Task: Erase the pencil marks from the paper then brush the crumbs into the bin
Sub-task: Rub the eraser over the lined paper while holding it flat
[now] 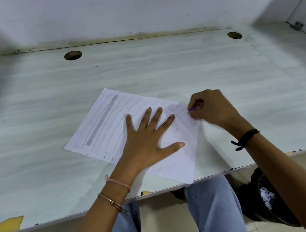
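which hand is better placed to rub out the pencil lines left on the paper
Right. The right hand pinches the purple eraser over the paper, while the left hand lies flat on it, pinning it down.

Only a purple tip of the eraser [193, 110] shows from the gripping right hand [214, 108]. That arm's forearm [289, 174] hides part of the black bin [250, 196].

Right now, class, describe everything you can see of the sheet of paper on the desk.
The white paper lies askew on the pale desk, one corner at the front edge. Pencil lines and a grey shaded band mark its left; its right looks fainter, speckled with crumbs. The left hand presses it flat; the right hand pinches a purple eraser on it.
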Demonstrator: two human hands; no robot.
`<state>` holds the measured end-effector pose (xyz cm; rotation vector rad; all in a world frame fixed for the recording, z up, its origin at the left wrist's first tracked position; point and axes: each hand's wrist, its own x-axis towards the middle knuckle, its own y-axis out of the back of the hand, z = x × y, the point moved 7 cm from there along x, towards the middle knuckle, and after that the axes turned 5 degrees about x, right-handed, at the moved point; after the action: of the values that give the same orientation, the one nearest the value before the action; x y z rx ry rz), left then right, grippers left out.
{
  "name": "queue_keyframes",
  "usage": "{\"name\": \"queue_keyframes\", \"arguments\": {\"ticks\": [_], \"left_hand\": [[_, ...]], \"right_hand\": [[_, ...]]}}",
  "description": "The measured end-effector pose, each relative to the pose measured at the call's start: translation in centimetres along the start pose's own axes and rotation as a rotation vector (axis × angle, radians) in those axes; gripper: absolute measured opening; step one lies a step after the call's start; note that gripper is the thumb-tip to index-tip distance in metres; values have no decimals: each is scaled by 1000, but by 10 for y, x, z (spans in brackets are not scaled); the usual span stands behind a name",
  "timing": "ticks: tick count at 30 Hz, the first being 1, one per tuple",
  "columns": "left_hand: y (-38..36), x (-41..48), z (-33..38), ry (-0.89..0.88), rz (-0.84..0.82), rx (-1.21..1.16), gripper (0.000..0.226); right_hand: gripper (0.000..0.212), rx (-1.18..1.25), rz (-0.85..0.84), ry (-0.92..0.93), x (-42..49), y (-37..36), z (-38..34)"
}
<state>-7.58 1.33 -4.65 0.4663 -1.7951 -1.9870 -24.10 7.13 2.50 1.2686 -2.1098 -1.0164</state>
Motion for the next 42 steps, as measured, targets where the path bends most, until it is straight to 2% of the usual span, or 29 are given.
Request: {"name": "queue_keyframes", "arguments": {"ticks": [2, 3, 5, 7, 8, 12, 17, 21, 22, 26, 30, 33, 35, 37, 42], "left_hand": [[0, 0, 0, -4, -10, 9, 82], [0, 1, 0, -2, -6, 14, 82], [-1, 1, 0, -1, 1, 10, 82], [-2, 1, 1, 1, 6, 0, 81], [-2, 1, 1, 3, 8, 5, 81], [0, 1, 0, 1, 10, 24, 81], [-2, 2, 0, 15, 6, 17, 82], [0, 2, 0, 0, 8, 38, 81], [0, 2, 0, 0, 11, 34, 81], [-1, 2, 0, 13, 9, 5, 81], [-1, 0, 0, 4, -20, 40, 82], [9, 4, 1, 40, 21, -7, 74], [22, 16, 6, 70, 124, -24, 66], [25, 27, 14, 60, 171, -16, 70], [-2, 38, 14, 62, 51, -14, 81]], "right_hand": [[10, -9, 142, -14, 2, 22, 8], [10, 46, 158, 4, -1, 25, 4], [10, 163, 70, 62, -11, 12, -12], [11, 180, -79, 95, -23, -14, -24], [12, 176, -100, 92, -23, -21, -22], [9, 94, 71, 0, 4, -2, -4], [9, 140, -102, 52, -11, -26, -21], [9, 41, 110, -19, 7, 2, 0], [9, 37, 99, -18, 8, 4, -1], [7, 155, -124, 32, -10, -23, -15], [7, 149, 94, -41, 7, 2, 12], [7, 71, 58, -32, 12, 4, 14], [8, 31, 19, -10, 12, 2, 10], [8, 46, -20, -22, 12, 5, 12], [6, 182, 100, -47, 8, 20, 16]]}}
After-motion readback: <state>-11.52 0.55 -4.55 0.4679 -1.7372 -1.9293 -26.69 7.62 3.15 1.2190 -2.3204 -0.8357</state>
